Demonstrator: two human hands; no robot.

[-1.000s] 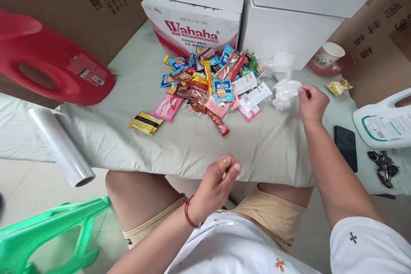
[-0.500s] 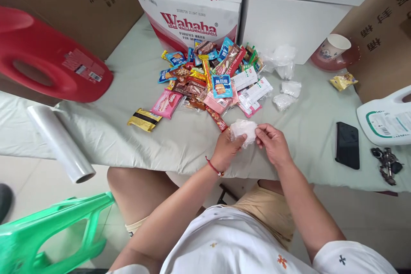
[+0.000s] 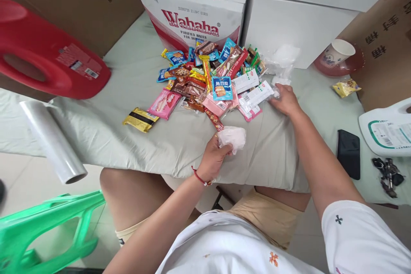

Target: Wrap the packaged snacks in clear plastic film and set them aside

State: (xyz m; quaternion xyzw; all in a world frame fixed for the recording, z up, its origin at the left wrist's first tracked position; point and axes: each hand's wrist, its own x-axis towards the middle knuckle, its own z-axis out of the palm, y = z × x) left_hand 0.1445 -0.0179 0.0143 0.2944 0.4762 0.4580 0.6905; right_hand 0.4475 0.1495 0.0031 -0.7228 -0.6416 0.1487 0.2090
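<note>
We are pinching a white, crinkly bundle [image 3: 236, 138] in our left hand [image 3: 212, 156], near the front edge of the cloth [image 3: 180, 147]. Bare room is lying to its left. Our right hand [image 3: 285, 100] is curling by another white bundle [image 3: 281, 80]; we cannot tell its grip.

Snack pile [image 3: 205, 79] on surface [image 3: 105, 137], 1 carton [image 3: 192, 13] just behind. Left hand [image 3: 212, 157], holding plastic bundle [image 3: 236, 136], in front. Jug [image 3: 54, 49], film roll [image 3: 53, 141] left; phone [image 3: 348, 154], keys [image 3: 388, 176], bottle [image 3: 388, 132] right.

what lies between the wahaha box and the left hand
In the head view, a heap of wrapped snacks lies between the Wahaha box and the left hand, which holds a white bundle.
</note>
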